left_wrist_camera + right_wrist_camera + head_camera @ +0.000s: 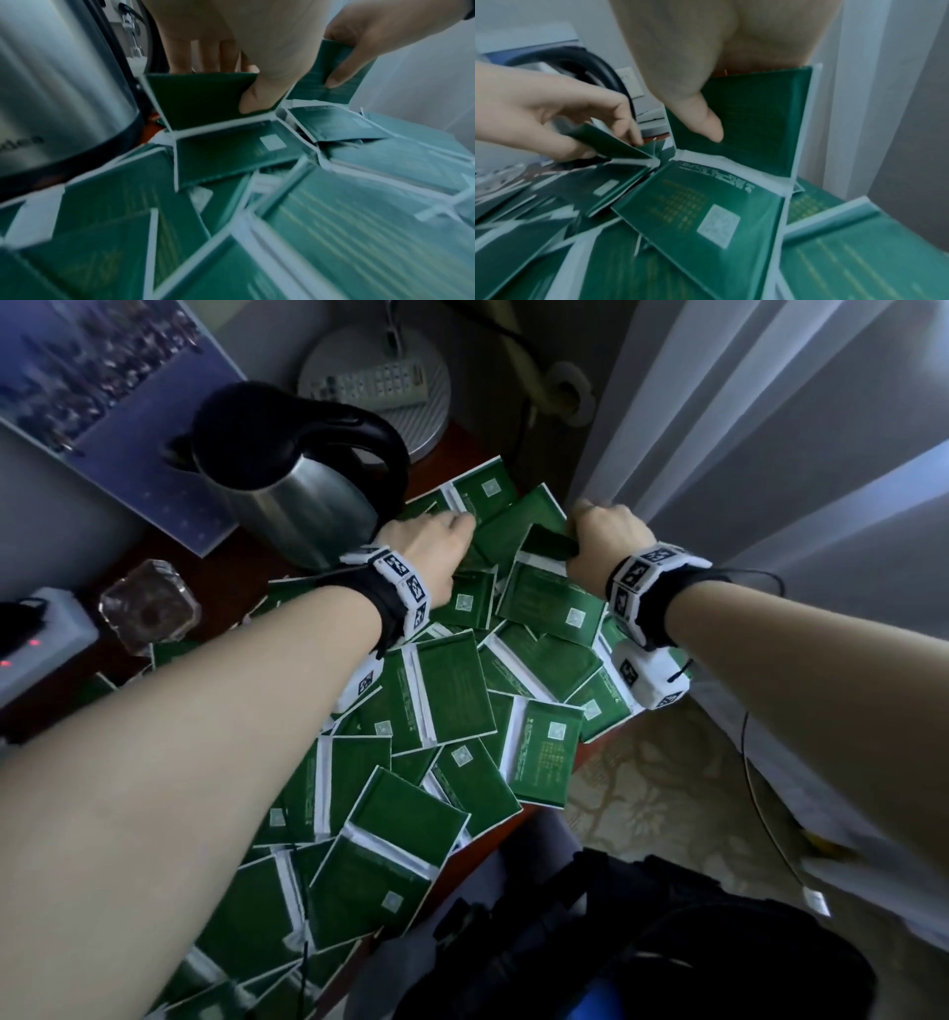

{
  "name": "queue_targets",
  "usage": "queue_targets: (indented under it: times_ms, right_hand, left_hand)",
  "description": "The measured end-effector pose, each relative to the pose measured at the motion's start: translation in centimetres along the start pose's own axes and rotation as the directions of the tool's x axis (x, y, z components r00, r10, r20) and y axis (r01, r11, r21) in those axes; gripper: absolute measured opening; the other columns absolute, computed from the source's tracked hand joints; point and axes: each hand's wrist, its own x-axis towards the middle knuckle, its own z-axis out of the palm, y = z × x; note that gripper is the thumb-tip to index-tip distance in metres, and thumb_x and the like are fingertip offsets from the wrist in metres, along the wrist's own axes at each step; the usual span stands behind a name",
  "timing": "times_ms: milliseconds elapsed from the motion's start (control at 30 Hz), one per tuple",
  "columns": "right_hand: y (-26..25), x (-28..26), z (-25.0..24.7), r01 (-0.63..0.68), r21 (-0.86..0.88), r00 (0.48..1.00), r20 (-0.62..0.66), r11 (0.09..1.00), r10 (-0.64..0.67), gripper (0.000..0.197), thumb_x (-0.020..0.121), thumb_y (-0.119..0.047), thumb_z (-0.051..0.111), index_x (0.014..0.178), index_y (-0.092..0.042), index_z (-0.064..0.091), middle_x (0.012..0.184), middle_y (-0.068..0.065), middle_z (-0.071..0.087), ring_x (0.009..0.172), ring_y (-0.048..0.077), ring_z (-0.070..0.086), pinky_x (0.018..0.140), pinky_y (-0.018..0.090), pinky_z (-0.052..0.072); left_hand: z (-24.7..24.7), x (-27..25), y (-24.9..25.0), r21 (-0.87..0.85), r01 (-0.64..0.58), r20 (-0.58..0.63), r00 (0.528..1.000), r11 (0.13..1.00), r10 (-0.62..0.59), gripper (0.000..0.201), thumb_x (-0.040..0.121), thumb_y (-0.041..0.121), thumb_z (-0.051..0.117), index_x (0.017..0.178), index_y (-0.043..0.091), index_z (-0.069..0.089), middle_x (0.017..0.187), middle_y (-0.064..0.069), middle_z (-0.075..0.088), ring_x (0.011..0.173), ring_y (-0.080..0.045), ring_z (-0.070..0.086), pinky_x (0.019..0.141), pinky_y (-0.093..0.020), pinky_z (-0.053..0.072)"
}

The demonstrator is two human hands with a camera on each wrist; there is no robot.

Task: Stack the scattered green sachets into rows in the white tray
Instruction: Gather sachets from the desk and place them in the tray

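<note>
Several green sachets [452, 695] with white edges lie scattered in an overlapping heap across the table. At the far end of the heap my left hand [464, 526] pinches one sachet [203, 99] between thumb and fingers and tilts it up beside the kettle. My right hand [577, 534] grips another sachet [757, 125], stood on its edge, with the thumb [706, 123] pressed on its face. The two hands are close together, left hand [618, 140] just left of the upright sachet. No white tray shows in any view.
A steel kettle [292, 495] with a black handle stands right beside my left hand. Behind it is a remote [375, 382] on a round white base. A glass ashtray [149, 608] and power strip [41, 634] sit left. A curtain [770, 454] hangs right; a dark bag [616, 942] lies below the table edge.
</note>
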Motion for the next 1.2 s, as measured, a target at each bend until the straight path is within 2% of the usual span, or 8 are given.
queue_targets:
  times_ms: [67, 133, 200, 300, 600, 833, 967, 1200]
  right_hand:
    - [-0.5, -0.9, 1.2, 0.043, -0.008, 0.999, 0.024, 0.999, -0.043, 0.041, 0.082, -0.004, 0.061, 0.122, -0.007, 0.050, 0.113, 0.012, 0.053, 0.102, 0.031, 0.053, 0.074, 0.038, 0.048]
    - [-0.9, -2.0, 3.2, 0.089, -0.050, 0.992, 0.092, 0.995, -0.085, 0.065, 0.079, -0.012, 0.066, 0.138, -0.008, 0.039, 0.132, 0.013, 0.046, 0.120, 0.031, 0.046, 0.095, 0.044, 0.048]
    - [-1.3, -3.1, 5.5, 0.144, -0.117, 0.979, 0.162, 0.983, -0.124, 0.090, 0.077, -0.023, 0.066, 0.153, -0.010, 0.020, 0.156, 0.016, 0.024, 0.143, 0.034, 0.026, 0.115, 0.051, 0.030]
    - [-1.3, -4.5, 8.4, 0.180, -0.177, 0.973, 0.176, 0.968, -0.149, 0.102, 0.081, -0.039, 0.058, 0.157, -0.010, -0.003, 0.164, 0.016, -0.008, 0.151, 0.033, -0.004, 0.122, 0.054, 0.005]
    - [-1.4, -5.1, 9.8, 0.180, -0.176, 0.982, 0.080, 0.968, -0.169, 0.079, 0.095, -0.029, 0.040, 0.157, -0.007, -0.003, 0.164, 0.017, -0.008, 0.151, 0.036, -0.005, 0.121, 0.056, 0.003]
    - [-1.3, -4.6, 9.5, 0.173, -0.145, 0.981, 0.110, 0.974, -0.158, 0.082, 0.091, -0.011, 0.047, 0.157, -0.009, -0.001, 0.164, 0.016, -0.007, 0.150, 0.037, -0.006, 0.121, 0.057, 0.003]
    - [-1.1, -4.3, 8.2, 0.182, -0.153, 0.971, 0.186, 0.971, -0.153, 0.082, 0.089, 0.004, 0.041, 0.158, -0.010, 0.000, 0.164, 0.015, -0.006, 0.151, 0.036, -0.004, 0.121, 0.055, 0.006]
    - [-1.9, -5.9, 3.4, 0.125, -0.133, 0.985, 0.134, 0.983, -0.107, 0.084, 0.088, 0.012, 0.044, 0.158, -0.013, 0.006, 0.163, 0.014, 0.014, 0.148, 0.034, 0.018, 0.120, 0.044, 0.019]
  left_hand:
    - [1.7, -0.9, 0.6, 0.003, 0.010, 0.071, 0.997, 1.000, -0.010, 0.074, 0.072, 0.013, 0.073, 0.136, 0.011, 0.036, 0.142, -0.013, 0.043, 0.123, -0.031, 0.049, 0.091, -0.048, 0.051]
    - [3.8, -1.6, 0.9, 0.033, 0.018, 0.167, 0.986, 0.999, -0.023, 0.103, 0.070, 0.020, 0.077, 0.153, 0.014, 0.015, 0.162, -0.013, 0.011, 0.146, -0.031, 0.022, 0.116, -0.054, 0.027]
    - [5.9, -2.1, 1.1, 0.058, 0.029, 0.202, 0.978, 0.998, -0.040, 0.115, 0.072, 0.023, 0.077, 0.156, 0.017, -0.002, 0.163, -0.011, -0.012, 0.151, -0.028, 0.002, 0.120, -0.055, 0.012]
    - [8.0, -2.8, 1.3, 0.046, 0.044, 0.144, 0.988, 0.998, -0.051, 0.116, 0.077, 0.022, 0.075, 0.156, 0.016, -0.010, 0.162, -0.011, -0.020, 0.151, -0.028, -0.007, 0.121, -0.055, 0.007]
    - [9.7, -2.9, 1.9, -0.019, 0.064, -0.039, 0.997, 0.998, -0.065, 0.086, 0.089, 0.003, 0.051, 0.157, 0.016, 0.001, 0.164, -0.011, -0.009, 0.151, -0.029, -0.002, 0.120, -0.055, 0.009]
    - [8.6, -2.8, 1.8, -0.058, 0.055, -0.033, 0.998, 0.997, -0.057, 0.077, 0.093, 0.022, 0.057, 0.156, 0.015, 0.012, 0.164, -0.011, 0.002, 0.151, -0.029, 0.005, 0.118, -0.058, 0.015]
    - [7.7, -2.4, 1.6, -0.053, 0.050, -0.034, 0.998, 0.997, -0.052, 0.069, 0.090, 0.013, 0.061, 0.150, 0.014, 0.027, 0.161, -0.012, 0.016, 0.149, -0.031, 0.016, 0.115, -0.059, 0.024]
    - [2.2, -2.6, 1.5, 0.026, 0.012, 0.006, 1.000, 1.000, -0.012, 0.069, 0.083, -0.001, 0.063, 0.145, 0.012, 0.034, 0.139, -0.011, 0.048, 0.123, -0.033, 0.052, 0.089, -0.047, 0.048]
